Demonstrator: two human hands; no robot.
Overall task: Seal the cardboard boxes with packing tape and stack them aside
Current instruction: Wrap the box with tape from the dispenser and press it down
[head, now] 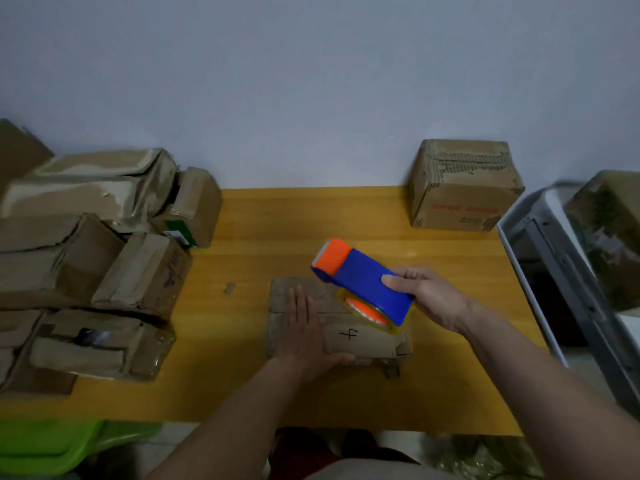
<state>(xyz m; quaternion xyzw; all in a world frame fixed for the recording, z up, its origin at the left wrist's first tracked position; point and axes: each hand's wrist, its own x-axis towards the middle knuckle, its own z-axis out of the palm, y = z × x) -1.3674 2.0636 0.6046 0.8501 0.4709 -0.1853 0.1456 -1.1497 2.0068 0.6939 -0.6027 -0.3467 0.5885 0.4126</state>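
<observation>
Desk: yellow wooden top, set against a plain pale wall.
Box: flat cardboard box lay at the desk's centre, near your edge; a handwritten "4" showed on its top, and the surface looked worn and torn.
Left hand: your palm lay flat on the box's left half, fingers straight and together, pointing away from you; the thumb reached along the near edge. This grip was spread, pressing and not pinching.
Right hand: your grip was curled round the rear of the dispenser, thumb on its top face.
Dispenser: blue body with an orange front end, tilted over the box's right half; the orange-cored tape roll sat at its underside, just above the box top. Contact with the box could not be told.
Stack: many taped boxes were piled at the desk's left side, some overlapping.
Far box: one larger carton stood at the right rear corner, well apart from your hands.
Crate: grey frame just beside the desk's right edge.
Stool: green plastic, below the near left corner.
</observation>
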